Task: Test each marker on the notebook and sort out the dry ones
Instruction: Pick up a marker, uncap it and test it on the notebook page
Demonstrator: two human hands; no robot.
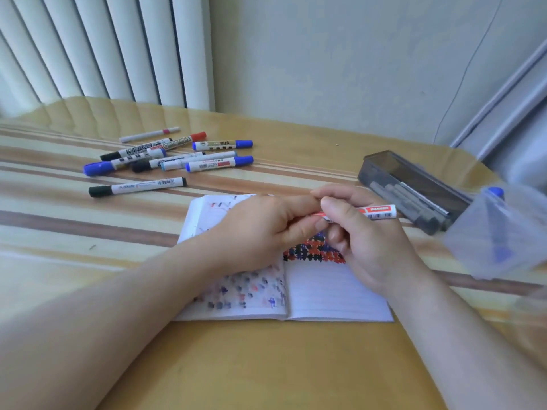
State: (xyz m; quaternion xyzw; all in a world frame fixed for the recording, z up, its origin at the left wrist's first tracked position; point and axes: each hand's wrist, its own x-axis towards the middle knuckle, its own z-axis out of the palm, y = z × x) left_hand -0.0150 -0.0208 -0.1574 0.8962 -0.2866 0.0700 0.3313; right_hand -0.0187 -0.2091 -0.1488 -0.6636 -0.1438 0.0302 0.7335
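Observation:
An open notebook (334, 294) lies on the table, its pages covered with red, blue and black test marks. Above it I hold a white marker with a red label (377, 212) in both hands. My right hand (364, 235) grips its barrel, whose rear end sticks out to the right. My left hand (263, 229) pinches the marker's left end, which my fingers hide, so I cannot tell whether a cap is on. A pile of several markers (177, 156) with blue, black and red caps lies at the back left. One black-capped marker (137, 187) lies apart in front of it.
A dark translucent box (381, 168) holding several markers stands at the right. A clear plastic container (512, 255) with blue-tipped markers is at the right edge, blurred. A radiator and wall stand behind the striped table (74, 232).

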